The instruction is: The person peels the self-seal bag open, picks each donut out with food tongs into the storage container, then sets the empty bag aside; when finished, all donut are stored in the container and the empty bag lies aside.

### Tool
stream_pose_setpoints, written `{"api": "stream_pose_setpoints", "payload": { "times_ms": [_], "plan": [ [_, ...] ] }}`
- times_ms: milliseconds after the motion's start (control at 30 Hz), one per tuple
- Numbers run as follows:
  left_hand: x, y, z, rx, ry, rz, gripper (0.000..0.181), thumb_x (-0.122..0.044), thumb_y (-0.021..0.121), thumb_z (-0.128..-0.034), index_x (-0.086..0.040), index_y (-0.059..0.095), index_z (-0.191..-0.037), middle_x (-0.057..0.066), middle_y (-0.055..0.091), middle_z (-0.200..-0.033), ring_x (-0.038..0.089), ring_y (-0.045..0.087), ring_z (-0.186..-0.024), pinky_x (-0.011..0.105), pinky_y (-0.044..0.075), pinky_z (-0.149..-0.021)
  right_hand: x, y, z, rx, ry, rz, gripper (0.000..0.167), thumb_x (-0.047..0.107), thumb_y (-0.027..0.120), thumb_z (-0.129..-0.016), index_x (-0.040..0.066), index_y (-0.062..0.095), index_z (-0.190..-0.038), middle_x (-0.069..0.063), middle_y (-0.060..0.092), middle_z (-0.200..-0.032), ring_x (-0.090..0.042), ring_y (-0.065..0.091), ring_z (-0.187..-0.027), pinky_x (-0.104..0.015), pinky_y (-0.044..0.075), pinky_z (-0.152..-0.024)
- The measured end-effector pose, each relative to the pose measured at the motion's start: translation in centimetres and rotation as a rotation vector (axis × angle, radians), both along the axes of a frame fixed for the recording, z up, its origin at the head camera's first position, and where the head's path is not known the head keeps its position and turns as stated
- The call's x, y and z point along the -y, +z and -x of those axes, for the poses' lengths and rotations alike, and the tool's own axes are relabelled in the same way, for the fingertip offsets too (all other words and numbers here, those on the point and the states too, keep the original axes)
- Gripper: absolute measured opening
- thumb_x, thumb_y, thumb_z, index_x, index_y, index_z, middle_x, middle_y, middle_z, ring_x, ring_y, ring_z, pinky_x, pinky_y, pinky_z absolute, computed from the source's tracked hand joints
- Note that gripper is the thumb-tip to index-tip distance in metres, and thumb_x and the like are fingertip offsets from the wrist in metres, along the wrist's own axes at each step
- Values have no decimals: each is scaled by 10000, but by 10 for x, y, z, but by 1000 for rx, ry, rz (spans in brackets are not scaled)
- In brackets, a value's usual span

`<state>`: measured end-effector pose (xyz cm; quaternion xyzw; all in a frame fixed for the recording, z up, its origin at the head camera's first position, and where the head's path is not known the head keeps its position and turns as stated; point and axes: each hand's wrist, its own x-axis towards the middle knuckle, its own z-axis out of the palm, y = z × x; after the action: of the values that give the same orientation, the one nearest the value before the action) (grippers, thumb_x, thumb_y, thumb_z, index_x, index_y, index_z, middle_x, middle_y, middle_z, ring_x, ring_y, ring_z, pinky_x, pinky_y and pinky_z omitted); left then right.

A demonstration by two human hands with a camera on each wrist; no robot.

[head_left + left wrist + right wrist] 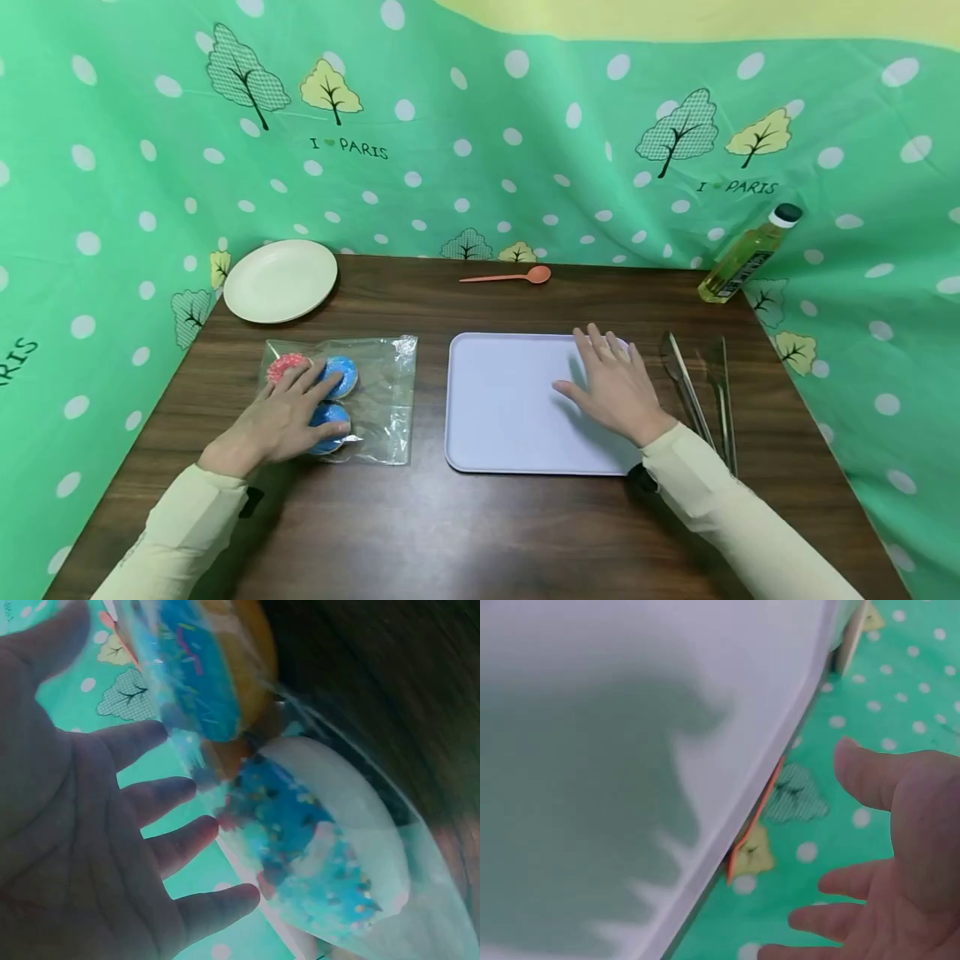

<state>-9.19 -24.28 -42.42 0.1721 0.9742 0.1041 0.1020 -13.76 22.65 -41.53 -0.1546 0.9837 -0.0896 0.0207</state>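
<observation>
One green dotted cloth point(487, 108) stands behind and beside the dark wooden desk point(450, 537) in front of you. Your pale lilac tray point(510, 400) lies flat near the middle of it. To its left you have a clear plastic bag point(386, 400), and behind the bag a white plate point(281, 282). Your left hand point(281, 421) is over the bag, fingers spread; you cannot tell how firmly they touch it. Your right hand point(618, 392) hangs above the tray's right part, also spread, holding nothing, its shadow falling on the surface. Metal tongs point(691, 396) lie right of the tray, and an oil bottle point(742, 260) stands at your far right corner. Behind the tray lies an orange spoon point(517, 277). Inside the bag you can see one pink donut point(283, 367) and two blue donuts point(346, 379), beneath your left fingers.
</observation>
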Motion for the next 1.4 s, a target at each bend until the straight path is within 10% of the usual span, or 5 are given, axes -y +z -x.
{"api": "stream_pose_setpoints", "payload": {
  "times_ms": [800,1400],
  "plan": [
    [-9,2,21,-8,-49,-45,657,-314,768,-902,-52,516,-1450,283,395,-1503,579,365,-1317,714,365,-985,138,2,59,24,455,84,567,309,683,-974,48,523,-1451,-139,530,-1454,-352,485,-1338,-511,357,-1103],
    [-9,5,20,8,-17,-80,644,-260,818,-856,-38,547,-1396,274,452,-1416,531,437,-1235,638,431,-969,210,-22,101,46,569,43,477,229,713,-963,100,587,-1404,-58,593,-1397,-249,564,-1267,-419,432,-1052]
  ]
}}
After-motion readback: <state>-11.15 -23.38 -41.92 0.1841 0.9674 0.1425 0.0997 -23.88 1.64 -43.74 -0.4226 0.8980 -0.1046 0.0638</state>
